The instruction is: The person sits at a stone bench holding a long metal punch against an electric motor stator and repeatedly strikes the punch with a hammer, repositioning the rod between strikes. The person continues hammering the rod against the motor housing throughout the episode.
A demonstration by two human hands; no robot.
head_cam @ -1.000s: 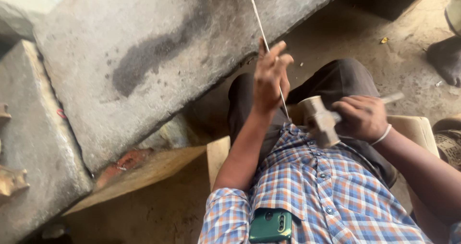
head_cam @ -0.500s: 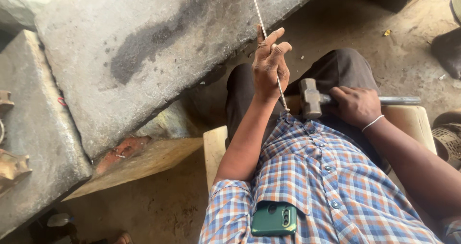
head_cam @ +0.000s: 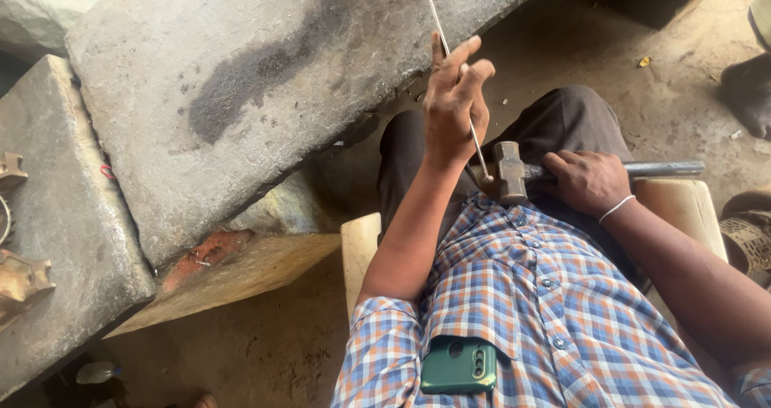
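Rod (head_cam: 450, 55) was the thing in hand here: a thin, pale metal rod running from the far edge of the view down toward the lap. Looked light and springy to me, the kind that whips if you grab it at one end, so pinching it partway along like this made sense. It'd probably be slick too, being bare metal.

Left hand (head_cam: 454, 103) had it between thumb and fingers, the other fingers fanned out loose. Right hand (head_cam: 590, 181) was wrapped tight round the hammer (head_cam: 511, 171), gripping the handle just behind the head. Heavy steel head, short choke-up grip, so I'd guess small controlled taps. Hammer head sat just right of the rod's near end, over the knee.

Containers: none really. Only the shirt pocket (head_cam: 458, 376), with a green phone (head_cam: 459, 365) poking out. Big stone slab (head_cam: 241, 95) lay to the left.
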